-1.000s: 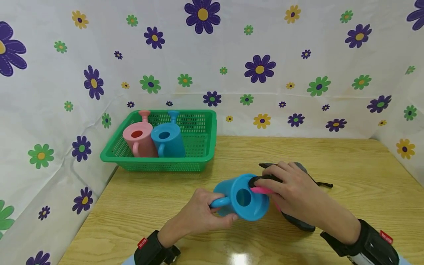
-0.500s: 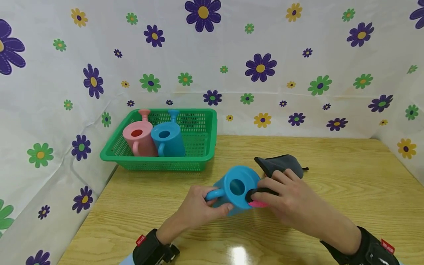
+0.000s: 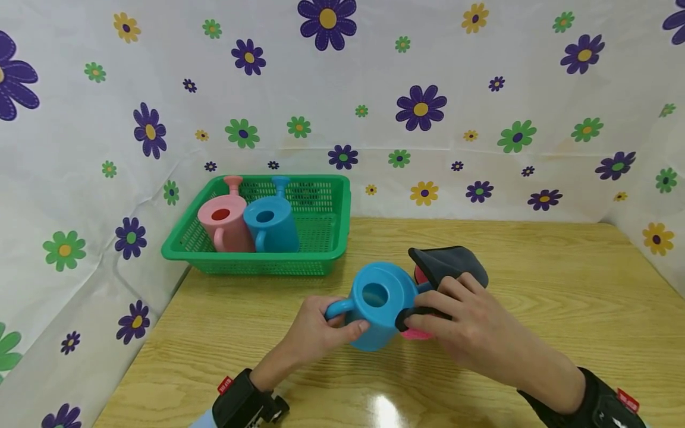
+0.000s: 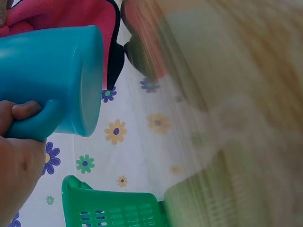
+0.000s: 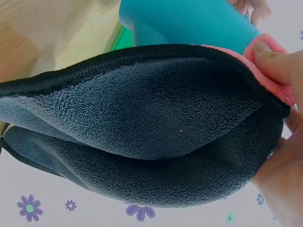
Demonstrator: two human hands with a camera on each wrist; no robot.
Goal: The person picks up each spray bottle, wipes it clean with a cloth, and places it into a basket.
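Note:
A blue toy watering can is held just above the table, its top opening tilted toward me. My left hand grips its loop handle, thumb against the can's side. My right hand pinches a cloth, grey on one face and pink on the other, with black edging. Part of that cloth touches the can's right side; the rest folds up behind my fingers. In the right wrist view the cloth fills much of the picture, with the can behind it. The can's spout is mostly hidden by the cloth and right hand.
At the back left of the wooden table stands a green plastic basket. A pink watering can and another blue one sit in its left part. A white flower-patterned sheet hangs behind and at the sides.
The held can has turned more upright and shifted slightly left. My right hand has brought the cloth from its top rim down to its right side; the cloth's loose part has swung up and left.

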